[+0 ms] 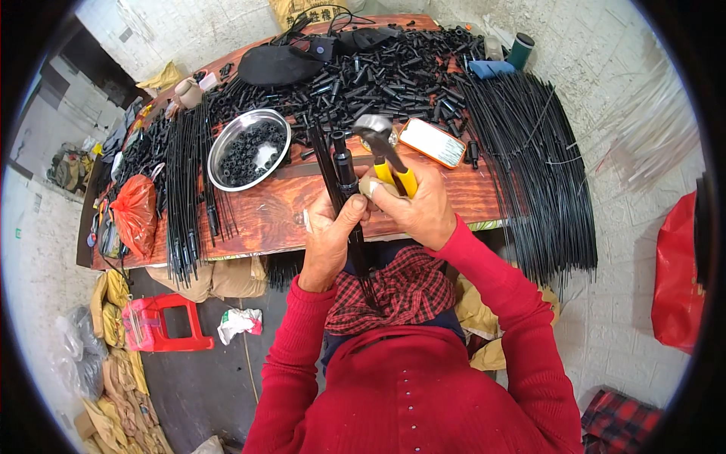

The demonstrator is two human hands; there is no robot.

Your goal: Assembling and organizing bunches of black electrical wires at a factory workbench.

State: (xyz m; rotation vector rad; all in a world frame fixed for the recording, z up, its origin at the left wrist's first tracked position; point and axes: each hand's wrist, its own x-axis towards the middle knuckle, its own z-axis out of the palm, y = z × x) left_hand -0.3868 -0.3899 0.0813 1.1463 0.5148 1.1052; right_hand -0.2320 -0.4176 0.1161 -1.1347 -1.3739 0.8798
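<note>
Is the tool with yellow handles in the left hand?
No, the right hand holds the yellow-handled tool, while the left hand holds thin black rods.

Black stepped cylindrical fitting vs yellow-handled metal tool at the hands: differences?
Colour: the black stepped cylindrical fitting looks dark throughout; the yellow-handled metal tool has a silvery head.
Shape: the fitting is one straight column; the tool has two grips.
Shared: both are held up.
</note>
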